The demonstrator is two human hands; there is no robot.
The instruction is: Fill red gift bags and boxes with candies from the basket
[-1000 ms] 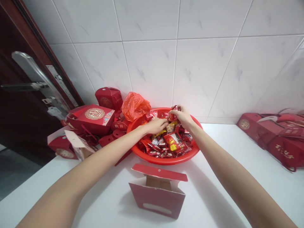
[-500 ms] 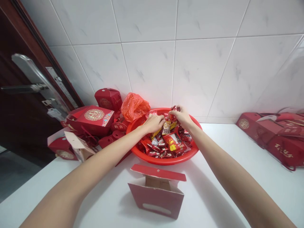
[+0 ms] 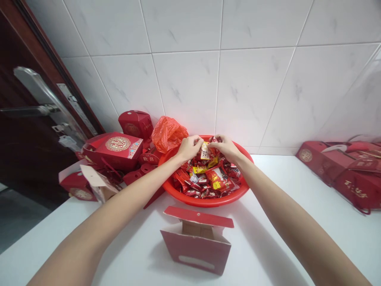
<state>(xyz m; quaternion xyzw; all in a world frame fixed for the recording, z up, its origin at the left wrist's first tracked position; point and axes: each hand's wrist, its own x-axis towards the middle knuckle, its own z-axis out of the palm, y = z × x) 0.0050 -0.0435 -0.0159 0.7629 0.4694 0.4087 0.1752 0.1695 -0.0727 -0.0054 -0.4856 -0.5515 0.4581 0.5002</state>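
Note:
A red plastic basket holds a heap of wrapped sweets and snack packets. Over its far side, my left hand has its fingers pinched at the top of a small cream-and-yellow snack packet. Close by on the right, my right hand is closed on a red wrapped candy, its thumb by the cream packet's edge. A larger red snack bag lies on the heap below. In front of the basket stands a red gift box with its top open.
Several red gift boxes are piled at the left, beside a crumpled orange-red plastic bag. More folded red boxes lie at the right on the white table. A tiled wall rises behind; a dark door is at far left.
The cream packet has been lifted from the heap, up and slightly left. My left hand has risen a little, and my right hand has come in toward it with the red candy.

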